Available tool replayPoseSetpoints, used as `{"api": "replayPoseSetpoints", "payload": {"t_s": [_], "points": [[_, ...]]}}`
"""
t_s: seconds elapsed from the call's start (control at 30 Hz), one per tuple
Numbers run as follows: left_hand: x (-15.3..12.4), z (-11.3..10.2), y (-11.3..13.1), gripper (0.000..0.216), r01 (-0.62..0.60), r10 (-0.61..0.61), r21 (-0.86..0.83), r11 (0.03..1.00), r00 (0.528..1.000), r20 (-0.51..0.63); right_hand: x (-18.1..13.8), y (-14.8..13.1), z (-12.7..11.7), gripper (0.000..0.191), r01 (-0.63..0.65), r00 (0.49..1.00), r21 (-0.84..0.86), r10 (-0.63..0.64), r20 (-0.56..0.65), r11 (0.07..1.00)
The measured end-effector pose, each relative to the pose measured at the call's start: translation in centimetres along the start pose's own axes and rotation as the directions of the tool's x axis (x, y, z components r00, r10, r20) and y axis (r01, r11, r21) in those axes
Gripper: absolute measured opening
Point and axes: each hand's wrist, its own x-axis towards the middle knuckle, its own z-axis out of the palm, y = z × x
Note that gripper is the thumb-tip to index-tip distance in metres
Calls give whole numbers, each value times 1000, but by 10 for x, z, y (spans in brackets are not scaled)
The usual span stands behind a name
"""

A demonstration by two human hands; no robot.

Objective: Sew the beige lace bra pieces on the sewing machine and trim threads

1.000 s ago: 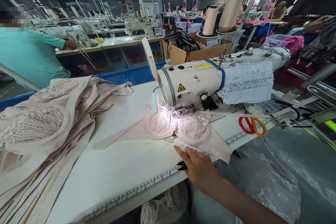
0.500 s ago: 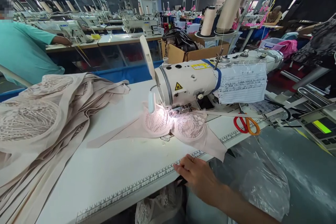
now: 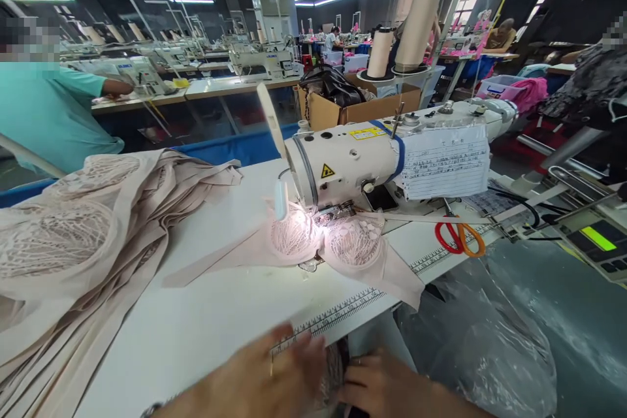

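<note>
A pale pink lace bra (image 3: 355,241) lies under the head of the white sewing machine (image 3: 343,160), lit by its lamp, one wing stretched left and the other hanging over the table's front edge. Neither hand touches it. My left hand (image 3: 274,366), smeared by motion, is over the ruler strip (image 3: 337,313) at the front edge. To its right, just below the edge, my right hand (image 3: 382,382) has its fingers curled together; what they hold, if anything, is hidden. Between the hands, a bit of lace fabric (image 3: 333,372) shows below the table.
A thick pile of matching bras (image 3: 122,228) covers the left of the table. Red-and-orange-handled scissors (image 3: 460,237) lie at the right, near a control panel (image 3: 595,238). Clear plastic (image 3: 490,339) hangs below. A co-worker in a teal shirt (image 3: 49,111) sits at far left.
My left hand has come into view at the front edge. My right hand has drawn back from the tabletop to below the edge. The bra under the machine has stayed put.
</note>
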Motion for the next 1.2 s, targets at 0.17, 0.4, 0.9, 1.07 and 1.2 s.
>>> {"api": "replayPoseSetpoints", "payload": {"t_s": [0.17,0.4,0.9,1.07,1.2], "points": [[75,-4,-59,30,-9,46,187,982,980,-192,28,38,-70,35,-121,980,22,123,-156,992],[113,-7,-81,20,-146,66,389,910,975,211,109,153,-103,23,-493,868,-364,476,-142,790],[110,13,-94,11,-86,89,480,873,996,17,113,189,-85,32,-332,874,-498,460,158,801],[107,13,-98,17,-39,82,413,910,993,-88,116,182,-89,73,-276,902,-225,333,275,934],[105,11,-97,35,-30,75,403,915,993,-97,119,172,-93,74,-339,873,-166,375,311,926]]}}
